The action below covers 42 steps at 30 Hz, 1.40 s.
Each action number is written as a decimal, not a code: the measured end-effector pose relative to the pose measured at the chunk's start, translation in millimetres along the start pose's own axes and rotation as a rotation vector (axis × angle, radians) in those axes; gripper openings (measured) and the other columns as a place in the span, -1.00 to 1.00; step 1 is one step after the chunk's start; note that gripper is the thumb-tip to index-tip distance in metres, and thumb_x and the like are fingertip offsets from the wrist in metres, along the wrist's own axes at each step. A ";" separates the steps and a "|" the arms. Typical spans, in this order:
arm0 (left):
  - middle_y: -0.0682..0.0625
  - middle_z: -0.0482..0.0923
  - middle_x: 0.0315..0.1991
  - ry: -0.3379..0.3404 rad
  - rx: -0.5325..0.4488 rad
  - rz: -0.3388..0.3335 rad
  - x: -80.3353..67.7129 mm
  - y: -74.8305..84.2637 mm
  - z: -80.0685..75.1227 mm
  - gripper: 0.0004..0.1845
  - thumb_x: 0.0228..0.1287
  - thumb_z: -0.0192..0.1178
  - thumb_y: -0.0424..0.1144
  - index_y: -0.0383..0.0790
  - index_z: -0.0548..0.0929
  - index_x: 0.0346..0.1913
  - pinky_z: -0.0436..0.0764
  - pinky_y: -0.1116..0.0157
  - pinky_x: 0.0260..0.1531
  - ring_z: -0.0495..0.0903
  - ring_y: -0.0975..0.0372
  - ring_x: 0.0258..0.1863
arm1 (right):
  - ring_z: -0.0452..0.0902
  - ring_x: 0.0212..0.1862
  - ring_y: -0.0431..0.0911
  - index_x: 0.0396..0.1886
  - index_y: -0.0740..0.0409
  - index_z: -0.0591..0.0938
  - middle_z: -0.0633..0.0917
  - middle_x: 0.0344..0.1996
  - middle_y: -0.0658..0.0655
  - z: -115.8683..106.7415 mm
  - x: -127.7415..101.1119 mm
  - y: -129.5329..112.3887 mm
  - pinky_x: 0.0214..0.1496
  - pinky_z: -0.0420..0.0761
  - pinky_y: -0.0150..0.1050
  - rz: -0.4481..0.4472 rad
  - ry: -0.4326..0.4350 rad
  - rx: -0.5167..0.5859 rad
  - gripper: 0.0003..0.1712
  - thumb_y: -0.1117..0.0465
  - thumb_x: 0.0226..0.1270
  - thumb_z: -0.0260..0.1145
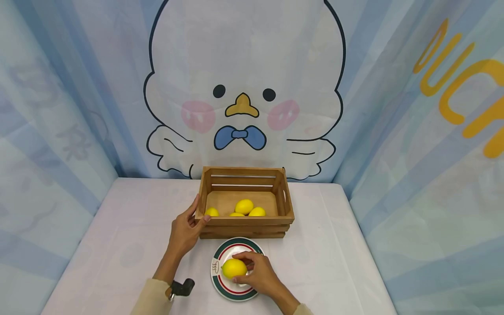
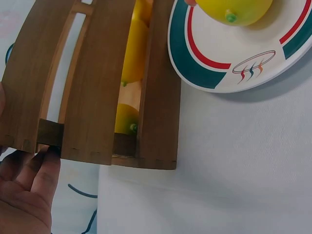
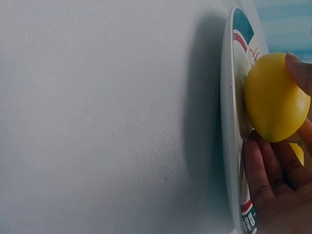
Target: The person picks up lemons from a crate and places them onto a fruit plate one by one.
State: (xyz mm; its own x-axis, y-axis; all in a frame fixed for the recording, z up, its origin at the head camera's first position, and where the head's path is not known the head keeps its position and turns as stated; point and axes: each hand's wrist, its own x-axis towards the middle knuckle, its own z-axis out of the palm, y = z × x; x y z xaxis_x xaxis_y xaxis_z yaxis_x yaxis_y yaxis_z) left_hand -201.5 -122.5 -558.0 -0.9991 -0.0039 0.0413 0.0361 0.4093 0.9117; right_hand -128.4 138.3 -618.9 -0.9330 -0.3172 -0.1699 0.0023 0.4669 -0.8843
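Observation:
A yellow lemon (image 1: 234, 267) lies on a white plate (image 1: 218, 284) with green and red rings, near the table's front edge. My right hand (image 1: 256, 270) curls its fingers round this lemon (image 3: 274, 97); the plate's rim (image 3: 228, 126) shows edge-on in the right wrist view. Behind the plate stands a wooden slatted crate (image 1: 246, 222) holding several lemons (image 1: 244, 206). My left hand (image 1: 187, 229) holds the crate's left front corner, thumb over the rim. The left wrist view shows the crate's slats (image 2: 92, 83), lemons inside (image 2: 127, 119) and my fingers (image 2: 34, 180) at the corner.
A white cloth covers the table (image 1: 334, 258). Blue curtain walls with a cartoon duck (image 1: 242, 96) close in the back and both sides. A black wrist camera mount (image 1: 182, 288) sits on my left forearm.

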 end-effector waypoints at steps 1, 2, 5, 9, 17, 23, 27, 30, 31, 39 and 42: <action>-0.14 0.18 0.68 0.000 0.001 0.000 0.0 0.1 0.1 -0.10 0.45 0.35 0.09 0.10 0.14 0.71 0.63 0.06 0.29 0.52 -0.17 0.45 | 0.64 -0.05 -0.26 0.13 -0.10 0.79 0.80 0.07 -0.05 0.0 -0.2 -0.1 0.02 0.73 -0.43 0.002 0.000 -0.001 -0.43 0.15 0.08 0.74; -0.14 0.18 0.68 0.000 0.003 -0.001 0.0 0.2 0.2 -0.10 0.45 0.34 0.10 0.11 0.13 0.71 0.62 0.06 0.29 0.51 -0.17 0.45 | 0.64 -0.05 -0.26 0.13 -0.10 0.79 0.80 0.07 -0.06 -0.1 -0.3 -0.3 0.02 0.73 -0.43 0.004 0.000 0.000 -0.43 0.14 0.08 0.74; -0.14 0.17 0.68 -0.002 0.007 -0.009 0.1 0.6 0.4 -0.09 0.45 0.34 0.12 0.15 0.12 0.71 0.62 0.06 0.30 0.50 -0.18 0.46 | 0.66 -0.05 -0.25 0.13 -0.12 0.78 0.80 0.06 -0.07 -0.3 -0.4 -0.3 0.06 0.74 -0.42 0.015 0.004 -0.001 -0.44 0.12 0.09 0.74; -0.14 0.15 0.69 -0.004 0.012 -0.014 0.0 1.3 0.1 -0.09 0.45 0.32 0.14 0.19 0.10 0.71 0.61 0.04 0.31 0.48 -0.18 0.48 | 0.69 -0.01 -0.23 0.13 -0.12 0.78 0.80 0.07 -0.08 -1.5 -0.4 -0.4 0.15 0.76 -0.33 0.014 0.016 -0.003 -0.45 0.10 0.10 0.73; -0.12 0.14 0.69 -0.005 0.017 -0.023 -0.1 0.5 0.0 -0.11 0.46 0.31 0.13 0.23 0.08 0.70 0.59 0.05 0.33 0.47 -0.17 0.49 | 0.68 0.05 -0.13 0.11 -0.15 0.78 0.80 0.05 -0.10 -6.1 2.6 -4.5 0.26 0.75 -0.18 0.013 0.059 -0.025 -0.47 -0.01 0.12 0.71; -0.13 0.13 0.69 -0.007 0.011 -0.021 0.2 -0.1 -0.2 -0.10 0.46 0.30 0.15 0.21 0.08 0.71 0.59 0.05 0.33 0.46 -0.18 0.49 | 0.70 0.07 -0.08 0.12 -0.12 0.78 0.81 0.06 -0.07 -8.4 3.8 -6.0 0.28 0.73 -0.19 -0.015 0.097 -0.035 -0.49 -0.02 0.16 0.69; -0.11 0.13 0.69 -0.005 0.012 -0.018 0.7 -0.7 0.2 -0.10 0.46 0.30 0.17 0.22 0.08 0.71 0.58 0.05 0.33 0.45 -0.17 0.50 | 0.71 0.07 -0.08 0.13 -0.11 0.77 0.81 0.05 -0.08 -10.0 4.6 -8.0 0.27 0.73 -0.22 -0.034 0.128 -0.018 -0.49 -0.02 0.18 0.68; -0.11 0.12 0.70 -0.003 0.015 -0.014 1.1 -1.3 0.2 -0.10 0.46 0.29 0.18 0.23 0.07 0.70 0.58 0.04 0.34 0.44 -0.16 0.51 | 0.70 0.07 -0.11 0.15 -0.11 0.76 0.81 0.04 -0.10 -11.6 5.3 -11.3 0.27 0.72 -0.18 -0.038 0.149 0.006 -0.47 -0.04 0.19 0.67; -0.11 0.12 0.70 -0.003 0.014 -0.013 1.1 -1.4 0.2 -0.10 0.46 0.29 0.18 0.23 0.07 0.70 0.58 0.04 0.34 0.44 -0.16 0.51 | 0.70 0.07 -0.11 0.15 -0.11 0.76 0.81 0.03 -0.10 -12.2 5.3 -12.3 0.27 0.72 -0.15 -0.040 0.155 0.014 -0.48 -0.05 0.20 0.66; -0.11 0.13 0.69 -0.004 0.006 -0.019 0.4 -1.1 0.1 -0.10 0.46 0.30 0.18 0.23 0.08 0.70 0.58 0.05 0.34 0.44 -0.15 0.51 | 0.71 0.04 -0.04 0.11 -0.11 0.77 0.82 0.01 -0.04 -15.4 3.2 -21.3 0.21 0.71 0.02 -0.067 0.183 0.030 -0.55 -0.01 0.25 0.63; -0.10 0.13 0.69 -0.003 0.006 -0.020 0.4 -0.9 0.1 -0.10 0.46 0.29 0.18 0.22 0.08 0.71 0.57 0.05 0.34 0.43 -0.15 0.52 | 0.70 0.04 -0.02 0.10 -0.10 0.77 0.81 0.00 -0.05 -16.0 3.0 -22.9 0.21 0.71 0.02 -0.069 0.187 0.030 -0.57 -0.02 0.27 0.62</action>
State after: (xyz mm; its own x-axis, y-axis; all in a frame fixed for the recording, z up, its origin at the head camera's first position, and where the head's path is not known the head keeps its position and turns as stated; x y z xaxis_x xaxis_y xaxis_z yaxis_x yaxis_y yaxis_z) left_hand -201.9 -122.8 -558.8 -0.9997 -0.0091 0.0218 0.0161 0.4146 0.9099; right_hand -137.0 139.9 -592.1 -0.9819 -0.1876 -0.0275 -0.0555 0.4234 -0.9043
